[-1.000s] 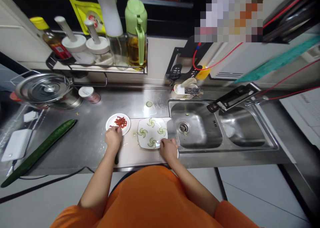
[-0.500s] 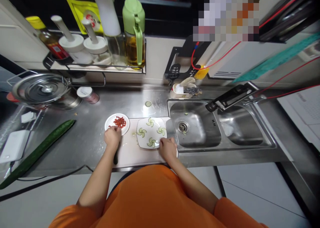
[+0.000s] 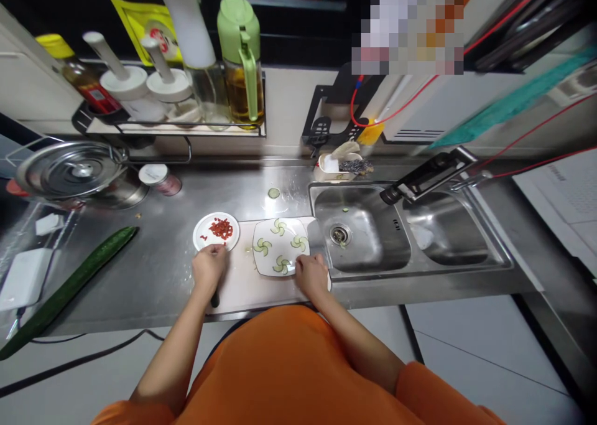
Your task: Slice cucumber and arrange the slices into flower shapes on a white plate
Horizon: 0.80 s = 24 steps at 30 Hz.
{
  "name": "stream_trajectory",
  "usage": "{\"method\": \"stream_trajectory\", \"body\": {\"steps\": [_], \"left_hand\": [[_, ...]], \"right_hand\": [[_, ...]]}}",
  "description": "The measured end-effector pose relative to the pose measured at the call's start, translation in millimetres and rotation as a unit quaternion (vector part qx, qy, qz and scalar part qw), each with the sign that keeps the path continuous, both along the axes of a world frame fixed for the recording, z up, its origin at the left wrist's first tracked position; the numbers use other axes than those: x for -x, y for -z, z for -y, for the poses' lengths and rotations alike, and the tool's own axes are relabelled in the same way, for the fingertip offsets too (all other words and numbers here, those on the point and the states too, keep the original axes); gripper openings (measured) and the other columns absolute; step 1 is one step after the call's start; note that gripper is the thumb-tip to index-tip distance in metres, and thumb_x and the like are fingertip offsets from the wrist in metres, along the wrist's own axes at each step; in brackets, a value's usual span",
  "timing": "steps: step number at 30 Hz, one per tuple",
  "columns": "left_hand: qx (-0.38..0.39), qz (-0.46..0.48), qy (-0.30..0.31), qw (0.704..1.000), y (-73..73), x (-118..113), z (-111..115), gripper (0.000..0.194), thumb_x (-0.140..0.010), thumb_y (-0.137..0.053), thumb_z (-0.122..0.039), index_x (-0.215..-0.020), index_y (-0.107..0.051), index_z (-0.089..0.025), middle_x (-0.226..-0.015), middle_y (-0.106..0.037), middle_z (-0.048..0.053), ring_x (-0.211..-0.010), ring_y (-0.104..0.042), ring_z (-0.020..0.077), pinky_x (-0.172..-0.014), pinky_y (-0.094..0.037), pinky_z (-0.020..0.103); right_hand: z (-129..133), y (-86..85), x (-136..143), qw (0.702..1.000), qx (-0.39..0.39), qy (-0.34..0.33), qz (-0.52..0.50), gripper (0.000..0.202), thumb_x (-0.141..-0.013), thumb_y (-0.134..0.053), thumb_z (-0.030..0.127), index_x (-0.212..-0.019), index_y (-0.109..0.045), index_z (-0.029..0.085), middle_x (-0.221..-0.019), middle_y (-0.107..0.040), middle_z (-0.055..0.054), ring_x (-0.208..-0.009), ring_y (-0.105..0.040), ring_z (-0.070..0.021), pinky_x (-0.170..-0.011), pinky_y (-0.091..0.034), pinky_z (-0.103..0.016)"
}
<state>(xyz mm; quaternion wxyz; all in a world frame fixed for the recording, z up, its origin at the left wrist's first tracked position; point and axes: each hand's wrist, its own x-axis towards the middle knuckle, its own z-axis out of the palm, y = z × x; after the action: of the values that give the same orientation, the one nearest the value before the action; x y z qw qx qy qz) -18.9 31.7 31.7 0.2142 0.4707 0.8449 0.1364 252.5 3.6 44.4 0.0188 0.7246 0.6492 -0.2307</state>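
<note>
My left hand [image 3: 209, 267] is at the near edge of a small round white plate [image 3: 201, 229], fingers pinched together. Small red pieces [image 3: 221, 228] are heaped on that plate, and one lies close to my fingertips; I cannot make out what is in the pinch. At the lower right corner of a squarish white plate [image 3: 275, 243], my right hand [image 3: 313, 274] has its fingers closed, and their contents are hidden. Green cucumber slices [image 3: 280, 227] form several pinwheel shapes on this plate. Beneath it lies a pale cutting board [image 3: 237, 282]; a dark handle [image 3: 215, 298] shows beside my left wrist.
A long cucumber [image 3: 84, 279] lies on the counter at left, near a lidded pot [image 3: 81, 173] and a small can [image 3: 161, 179]. One loose cucumber slice [image 3: 273, 193] rests behind the board. At right is a double sink [image 3: 368, 226]. Bottles and jars stand on a rack [image 3: 186, 128].
My left hand has drawn back slightly from the red pieces towards the near edge of the round plate. My right hand stays at the square plate's corner. The view has shifted slightly.
</note>
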Motion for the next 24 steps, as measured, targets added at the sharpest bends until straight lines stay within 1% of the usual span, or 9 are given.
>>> {"method": "stream_trajectory", "body": {"steps": [2, 4, 7, 9, 12, 15, 20, 24], "left_hand": [[-0.023, 0.058, 0.028, 0.998, -1.0, -15.7, 1.4, 0.032, -0.077, -0.05, -0.043, -0.083, -0.072, -0.02, -0.08, -0.072, 0.006, -0.074, -0.062, 0.0198, -0.068, -0.041, 0.026], [-0.028, 0.118, 0.06, 0.991, -1.4, -34.2, 1.4, 0.031, -0.076, -0.052, -0.043, -0.08, -0.072, -0.019, -0.075, -0.071, 0.003, -0.07, -0.061, 0.0166, -0.066, -0.04, 0.024], [-0.016, 0.166, 0.084, 0.982, 0.3, -58.0, -0.8, 0.033, -0.075, -0.052, -0.043, -0.075, -0.071, -0.017, -0.065, -0.067, 0.001, -0.064, -0.057, 0.0144, -0.06, -0.036, 0.022], [-0.009, 0.183, 0.09, 0.979, 3.2, -68.0, -2.9, 0.033, -0.075, -0.051, -0.042, -0.072, -0.07, -0.016, -0.061, -0.065, 0.0, -0.062, -0.055, 0.0137, -0.058, -0.035, 0.022], [0.007, 0.182, 0.092, 0.979, 8.6, -74.7, -5.5, 0.031, -0.074, -0.052, -0.042, -0.069, -0.069, -0.017, -0.061, -0.064, 0.001, -0.059, -0.054, 0.0135, -0.058, -0.034, 0.023], [0.018, 0.167, 0.094, 0.981, 12.2, -76.6, -6.6, 0.03, -0.075, -0.052, -0.041, -0.069, -0.069, -0.018, -0.062, -0.065, 0.002, -0.06, -0.054, 0.0143, -0.061, -0.035, 0.024], [0.021, 0.163, 0.09, 0.982, 12.7, -79.1, -8.1, 0.029, -0.077, -0.052, -0.04, -0.074, -0.07, -0.018, -0.068, -0.068, 0.003, -0.064, -0.056, 0.015, -0.063, -0.036, 0.024], [0.02, 0.153, 0.096, 0.983, 12.9, -80.5, -10.1, 0.029, -0.077, -0.051, -0.04, -0.071, -0.07, -0.018, -0.065, -0.067, 0.003, -0.062, -0.055, 0.0148, -0.061, -0.035, 0.024]], "right_hand": [[-0.6, -0.8, 1.1, 1.0, -0.011, -0.001, -0.006, 0.021, -0.089, -0.046, 0.024, -0.093, -0.066, 0.021, -0.094, -0.067, -0.006, -0.1, -0.044, -0.0219, -0.069, -0.026, -0.029], [-1.9, -1.7, 3.7, 1.0, -0.019, -0.007, -0.014, 0.021, -0.089, -0.046, 0.025, -0.093, -0.066, 0.021, -0.093, -0.067, -0.006, -0.099, -0.044, -0.0218, -0.07, -0.027, -0.029], [-5.9, -2.0, 10.6, 0.999, -0.024, -0.029, -0.027, 0.022, -0.09, -0.046, 0.026, -0.096, -0.066, 0.022, -0.096, -0.067, -0.006, -0.1, -0.044, -0.0221, -0.072, -0.028, -0.03], [-9.6, -1.4, 16.7, 0.998, -0.025, -0.053, -0.031, 0.023, -0.091, -0.045, 0.027, -0.099, -0.066, 0.023, -0.099, -0.066, -0.006, -0.103, -0.043, -0.0228, -0.074, -0.029, -0.031], [-16.4, 0.3, 27.0, 0.995, -0.022, -0.094, -0.032, 0.026, -0.092, -0.043, 0.029, -0.103, -0.066, 0.024, -0.103, -0.065, -0.007, -0.106, -0.04, -0.0245, -0.076, -0.031, -0.032], [-23.0, 3.5, 35.9, 0.991, -0.028, -0.127, -0.039, 0.029, -0.092, -0.042, 0.028, -0.11, -0.064, 0.026, -0.107, -0.063, -0.007, -0.108, -0.038, -0.0254, -0.078, -0.031, -0.034], [-30.8, 10.8, 44.7, 0.986, -0.043, -0.151, -0.057, 0.033, -0.093, -0.039, 0.026, -0.116, -0.062, 0.026, -0.106, -0.063, -0.009, -0.107, -0.039, -0.0262, -0.079, -0.032, -0.036], [-33.8, 14.1, 48.1, 0.985, -0.043, -0.161, -0.048, 0.035, -0.094, -0.037, 0.027, -0.121, -0.059, 0.028, -0.106, -0.062, -0.01, -0.105, -0.038, -0.0262, -0.078, -0.034, -0.035]]}}
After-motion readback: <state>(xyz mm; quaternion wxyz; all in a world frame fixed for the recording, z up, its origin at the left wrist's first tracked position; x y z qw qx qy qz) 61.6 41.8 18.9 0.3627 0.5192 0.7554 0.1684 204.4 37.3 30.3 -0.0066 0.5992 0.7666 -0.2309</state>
